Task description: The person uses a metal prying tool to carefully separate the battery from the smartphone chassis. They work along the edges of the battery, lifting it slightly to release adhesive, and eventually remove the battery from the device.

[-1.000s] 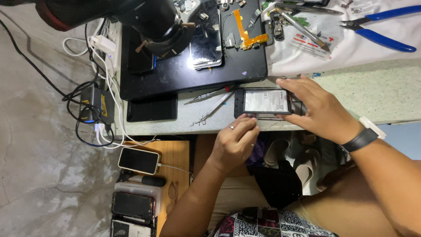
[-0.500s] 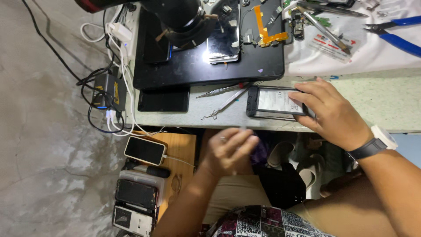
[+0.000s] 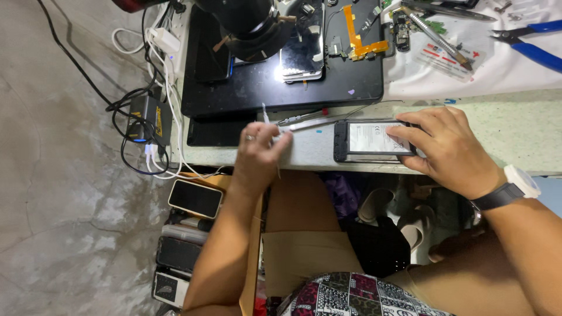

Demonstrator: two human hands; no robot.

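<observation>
Down low by the floor, stack of dark-screened phones (image 3: 195, 198) on a wooden shelf, well below everything else. Up at the speckled pale worktop edge (image 3: 515, 137): left hand (image 3: 259, 157) curled shut around thin silver tweezers (image 3: 269, 126), tips poking up past the knuckles, and right hand (image 3: 448, 149) with a black wristwatch (image 3: 508, 188) pressing flat on an opened black phone with a white-labelled battery (image 3: 372, 140), fingers clamped on its right end, frame lying flat near the table's front edge. Further back, slim red-tipped metal tool (image 3: 304, 117) just beyond the tweezers, then black work mat (image 3: 328, 88) under a black microscope head (image 3: 249, 23), and blue-handled pliers (image 3: 530, 44) way off on the white cloth (image 3: 497, 73).
</observation>
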